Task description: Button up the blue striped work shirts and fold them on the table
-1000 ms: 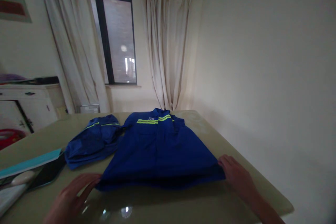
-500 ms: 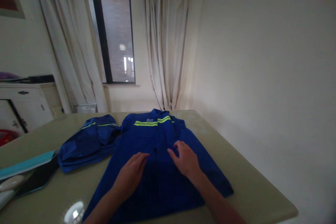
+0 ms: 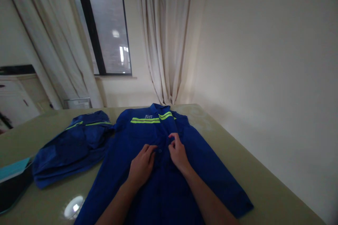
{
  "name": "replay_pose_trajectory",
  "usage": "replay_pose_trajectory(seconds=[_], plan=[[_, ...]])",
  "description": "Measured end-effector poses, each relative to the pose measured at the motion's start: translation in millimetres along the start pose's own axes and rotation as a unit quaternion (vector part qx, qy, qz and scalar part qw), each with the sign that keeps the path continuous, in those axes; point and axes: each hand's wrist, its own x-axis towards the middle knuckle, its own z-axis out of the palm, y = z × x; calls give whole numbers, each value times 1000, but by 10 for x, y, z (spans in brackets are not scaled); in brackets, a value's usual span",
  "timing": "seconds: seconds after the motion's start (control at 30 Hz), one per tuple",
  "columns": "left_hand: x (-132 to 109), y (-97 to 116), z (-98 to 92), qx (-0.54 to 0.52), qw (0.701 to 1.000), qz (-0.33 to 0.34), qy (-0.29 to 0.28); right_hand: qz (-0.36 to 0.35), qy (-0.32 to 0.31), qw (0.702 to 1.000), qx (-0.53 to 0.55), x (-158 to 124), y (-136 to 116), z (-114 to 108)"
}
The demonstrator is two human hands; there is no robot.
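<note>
A blue work jacket lies front up on the table, its collar at the far end and a yellow-green reflective band across the chest. My left hand is closed at the jacket's front placket, fingertips beside a small button. Opposite it, my right hand has its fingers bent and closed on the cloth at the other front edge. The exact pinch of the fingertips is hard to make out.
Left of the jacket lies a folded blue garment with similar bands. A light blue item rests on a dark flat object at the left edge. A wall borders the table's right side.
Both hands have moved forward and nearer each other along the jacket front. Their fingers have closed in at the placket. The view has tilted down and come nearer.
</note>
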Motion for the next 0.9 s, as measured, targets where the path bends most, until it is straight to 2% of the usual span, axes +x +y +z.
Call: replay_pose_trajectory(seconds=[0.1,0.2,0.27,0.33,0.47,0.57,0.67,0.77,0.9], plan=[[-9,41,1,6,997,67,-24,-53,-8,999,-7,1,1,-25],[13,64,-2,43,995,64,-58,-101,-77,987,-98,-108,-105,-19],[22,64,-5,47,995,47,-78,-96,-112,974,-170,-201,-201,6],[18,55,-9,34,995,30,-89,-80,-122,964,-221,-265,-278,34],[-12,53,-23,6,994,33,-105,-50,-123,964,-231,-275,-298,33],[-33,73,-38,8,994,47,-102,-24,-91,981,-168,-237,-235,-37],[-40,92,-42,10,995,47,-88,-29,-75,996,-39,-212,-176,-131],[-22,104,-21,16,997,26,-76,-28,-54,996,65,-207,-144,-183],[38,121,23,52,995,-4,-80,-15,-20,988,153,-193,-114,-144]])
